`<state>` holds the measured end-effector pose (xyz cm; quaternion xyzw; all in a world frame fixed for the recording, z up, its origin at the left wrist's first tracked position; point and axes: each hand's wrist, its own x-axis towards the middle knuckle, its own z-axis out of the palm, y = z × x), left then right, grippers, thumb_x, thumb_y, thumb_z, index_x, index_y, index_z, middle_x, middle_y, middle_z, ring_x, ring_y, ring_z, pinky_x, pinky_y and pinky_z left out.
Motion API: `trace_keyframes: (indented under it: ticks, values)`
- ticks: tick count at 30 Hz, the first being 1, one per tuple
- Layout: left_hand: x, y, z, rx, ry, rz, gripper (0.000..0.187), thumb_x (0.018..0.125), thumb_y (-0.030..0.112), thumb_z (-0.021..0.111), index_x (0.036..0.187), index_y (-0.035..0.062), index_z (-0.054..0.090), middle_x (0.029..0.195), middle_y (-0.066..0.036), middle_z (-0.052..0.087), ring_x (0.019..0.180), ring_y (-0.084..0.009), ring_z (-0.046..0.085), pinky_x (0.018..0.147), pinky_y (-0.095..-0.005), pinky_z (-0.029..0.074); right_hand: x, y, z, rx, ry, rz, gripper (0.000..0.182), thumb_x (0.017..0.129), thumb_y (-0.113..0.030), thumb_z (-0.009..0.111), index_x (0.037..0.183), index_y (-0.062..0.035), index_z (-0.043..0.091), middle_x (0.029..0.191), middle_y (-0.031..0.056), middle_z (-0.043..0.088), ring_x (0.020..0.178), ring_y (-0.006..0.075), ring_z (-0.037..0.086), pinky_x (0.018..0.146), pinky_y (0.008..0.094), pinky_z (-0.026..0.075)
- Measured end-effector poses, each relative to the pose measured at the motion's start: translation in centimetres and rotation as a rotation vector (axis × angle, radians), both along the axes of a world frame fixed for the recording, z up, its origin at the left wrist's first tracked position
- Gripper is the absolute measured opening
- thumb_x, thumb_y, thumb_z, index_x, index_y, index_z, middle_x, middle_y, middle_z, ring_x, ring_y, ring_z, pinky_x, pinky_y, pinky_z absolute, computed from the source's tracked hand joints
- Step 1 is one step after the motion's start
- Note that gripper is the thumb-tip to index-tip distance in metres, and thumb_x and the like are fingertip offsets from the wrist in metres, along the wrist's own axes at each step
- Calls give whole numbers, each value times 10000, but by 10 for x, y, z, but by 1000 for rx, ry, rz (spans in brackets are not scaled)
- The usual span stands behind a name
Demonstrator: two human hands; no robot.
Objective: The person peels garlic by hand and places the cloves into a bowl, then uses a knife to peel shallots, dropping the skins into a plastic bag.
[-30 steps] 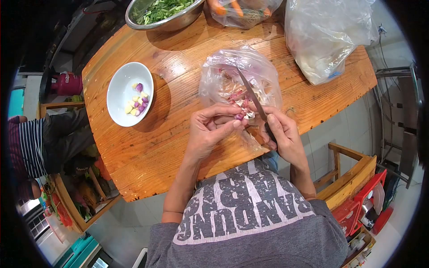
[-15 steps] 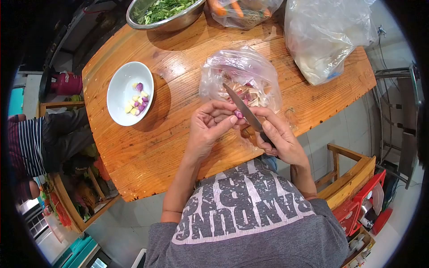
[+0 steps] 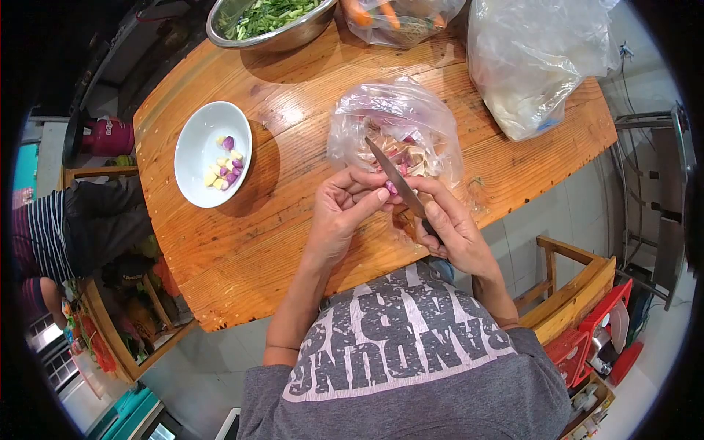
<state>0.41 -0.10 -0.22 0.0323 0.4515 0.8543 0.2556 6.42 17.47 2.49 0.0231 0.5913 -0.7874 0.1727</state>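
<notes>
My left hand pinches a small purple shallot between thumb and fingers. In my right hand is a knife, its blade slanting up and left across the shallot. The right fingertips come close to the shallot; whether they touch it is hidden behind the blade. Just beyond both hands lies a clear plastic bag, opened out, with papery skins and purple pieces inside. To the left, a white bowl holds several peeled garlic cloves and shallots.
A metal bowl of chopped greens stands at the table's far edge, beside a bag of carrots. A large plastic bag sits at the back right. Another person is at the left, near a wooden stool. A wooden chair stands right.
My right hand and the knife have shifted slightly up and left against the shallot. My left hand stays nearly in place. The person at the left has moved an arm.
</notes>
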Motion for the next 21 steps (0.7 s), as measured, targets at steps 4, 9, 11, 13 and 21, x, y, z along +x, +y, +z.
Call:
trace_keyframes:
  ticks: [4, 9, 11, 13, 21]
  values:
    - [1, 1, -3, -14, 5, 14, 122, 842, -32, 588, 964, -21, 596, 961, -134, 655, 859, -172, 655, 761, -266, 534, 1, 0, -2, -14, -9, -10, 369, 1002, -223, 340, 1333, -65, 382, 609, -50, 344, 500, 36, 308, 467, 182, 257]
    - [2, 2, -2, -21, 0, 24, 136, 839, -41, 595, 973, -30, 611, 956, -134, 657, 858, -173, 654, 781, -276, 537, 1, -2, -1, -6, -6, -25, 353, 1002, -226, 344, 1311, -59, 382, 621, -49, 342, 510, 34, 308, 478, 182, 269]
    - [4, 4, -4, -19, 2, 20, 138, 834, -45, 601, 969, -33, 622, 950, -129, 658, 857, -167, 652, 781, -274, 537, 1, -4, 1, 1, -5, -40, 345, 1001, -227, 348, 1299, -55, 379, 637, -48, 348, 516, 32, 308, 485, 181, 275]
    - [5, 6, -3, -38, 2, 27, 137, 822, -52, 609, 955, -33, 632, 940, -124, 658, 849, -160, 648, 779, -273, 537, 1, -5, 3, -3, -1, -56, 335, 999, -227, 358, 1283, -52, 378, 657, -45, 357, 524, 30, 310, 492, 180, 280]
    - [7, 7, 0, -59, 67, 28, 141, 819, -67, 606, 957, -69, 637, 949, -133, 652, 885, -155, 638, 836, -282, 531, 1, -7, 3, -7, 18, -84, 253, 991, -215, 388, 1180, -47, 387, 698, -33, 383, 547, 35, 329, 499, 185, 290]
